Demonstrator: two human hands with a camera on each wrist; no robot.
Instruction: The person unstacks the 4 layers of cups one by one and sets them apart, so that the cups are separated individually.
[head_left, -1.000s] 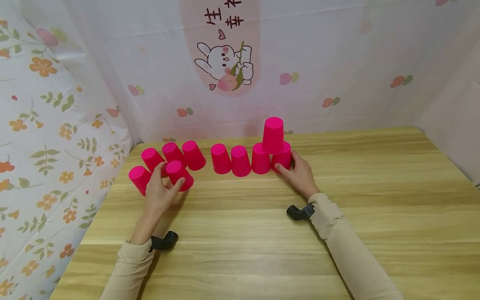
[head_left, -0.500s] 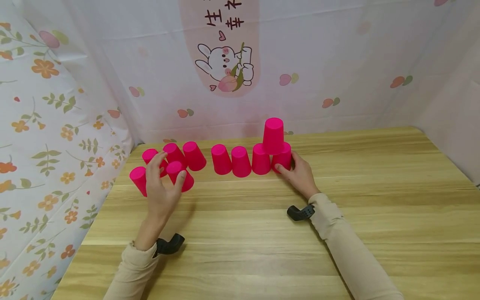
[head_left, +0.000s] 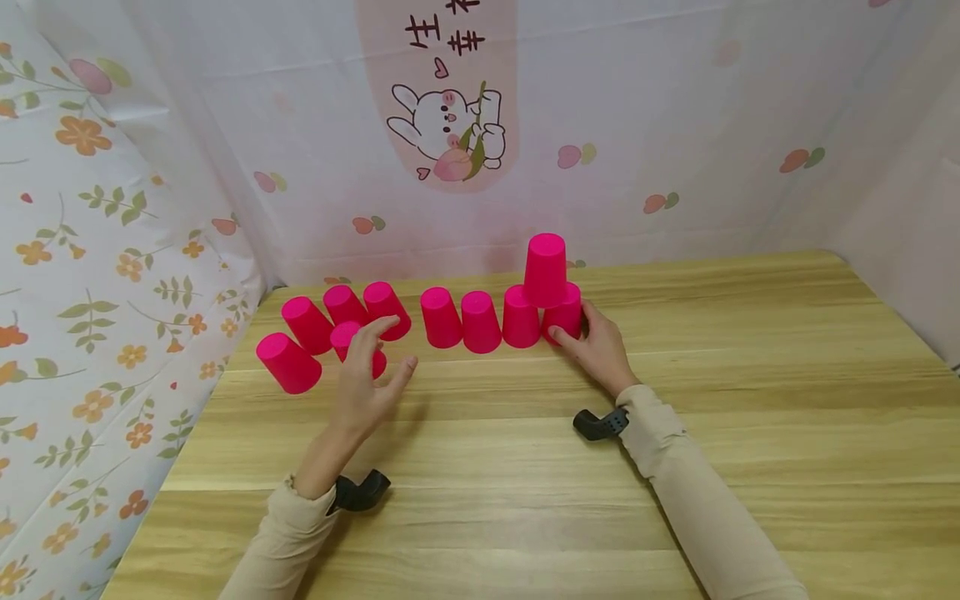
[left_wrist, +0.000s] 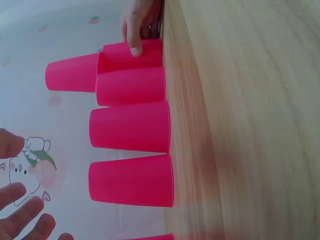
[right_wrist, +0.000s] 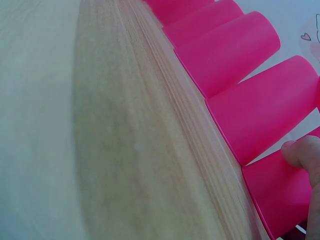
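Observation:
My right hand grips the pink cup at the right end of a row, thumb in front and fingers round its far side. In the right wrist view, the thumb lies against that cup's wall. One upside-down cup stands on top, bridging this cup and its neighbour. Two more upside-down cups continue the row leftward. My left hand hovers with fingers spread and holds nothing. It partly hides a pink cup behind it. In the left wrist view, its fingertips appear at lower left.
Several more upside-down pink cups stand in a cluster at the left, including a front one and a back one. The wooden table meets a printed white cloth behind, and a floral cloth hangs at the left.
My left hand has let go of the front cup in the left cluster, lifted, and moved right with fingers opened. The right hand keeps its grip, and the cups stay in place.

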